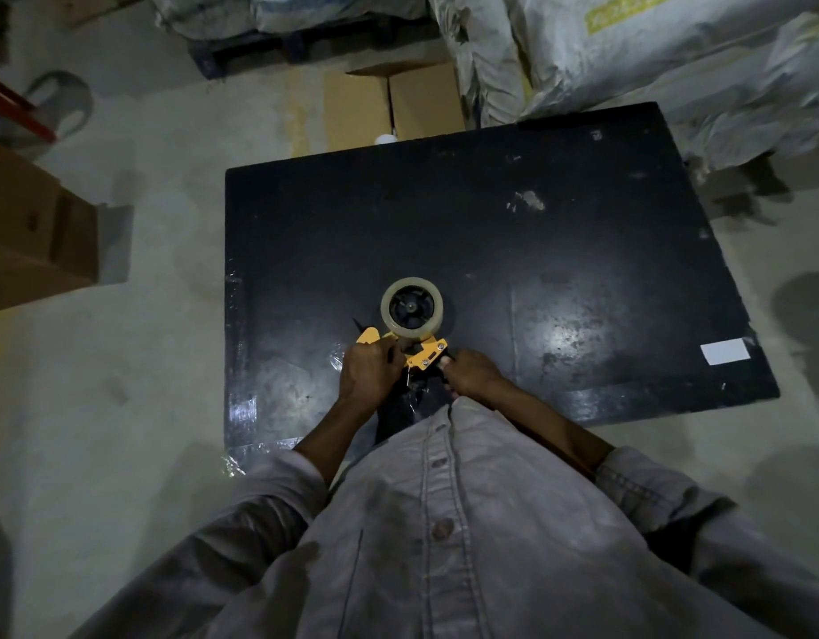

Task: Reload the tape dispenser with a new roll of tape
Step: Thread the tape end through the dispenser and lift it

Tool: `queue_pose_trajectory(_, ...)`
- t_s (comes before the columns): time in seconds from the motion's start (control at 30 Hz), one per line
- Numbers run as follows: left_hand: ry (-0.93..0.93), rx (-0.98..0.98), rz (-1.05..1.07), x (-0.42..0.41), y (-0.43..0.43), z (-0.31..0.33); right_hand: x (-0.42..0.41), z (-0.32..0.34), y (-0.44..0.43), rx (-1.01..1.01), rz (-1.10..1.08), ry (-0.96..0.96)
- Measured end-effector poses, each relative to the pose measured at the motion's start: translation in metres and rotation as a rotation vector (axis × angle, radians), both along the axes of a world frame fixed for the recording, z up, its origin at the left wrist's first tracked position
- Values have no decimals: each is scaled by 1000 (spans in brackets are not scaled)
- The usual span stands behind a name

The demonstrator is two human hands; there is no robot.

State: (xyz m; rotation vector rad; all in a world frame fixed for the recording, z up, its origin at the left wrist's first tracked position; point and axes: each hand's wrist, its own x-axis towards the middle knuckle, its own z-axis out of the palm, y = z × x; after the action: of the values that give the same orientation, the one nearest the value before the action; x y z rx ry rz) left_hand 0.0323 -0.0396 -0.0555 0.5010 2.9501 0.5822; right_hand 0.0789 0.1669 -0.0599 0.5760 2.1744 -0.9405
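I see a black table (559, 251) on a concrete floor (144, 385). Left hand (368, 371) and right hand (472, 373), slightly apart, both clamp the yellow tape dispenser (421, 352) above the table's near edge. Long axis runs away from me, tape roll (412, 309) at the far end. Beyond: cardboard boxes (393, 108), sacks (629, 53).

Black table (559, 232): yellow tape dispenser (421, 352) above its near edge, tape roll (412, 308) mounted; left hand (368, 373) and right hand (472, 375) both gripping it. White label (725, 351) at the table's right edge.
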Motion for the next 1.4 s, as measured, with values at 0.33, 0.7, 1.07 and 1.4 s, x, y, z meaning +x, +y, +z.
queue_pose_trajectory(0.33, 129, -30, -88, 31, -6, 0, -2, 8, -3, 23, 2, 14)
queue_pose_trajectory(0.7, 122, -6, -67, 50, -17, 0, -7, 7, 2, 27, 7, -15)
queue_pose_trajectory(1.07, 38, 49, -87, 80, -57, 19, -11, 28, -1, 169, 181, 27)
queue_pose_trajectory(1.4, 16, -1, -173, 42, -96, 21, -10, 47, 4, 181, 220, 109)
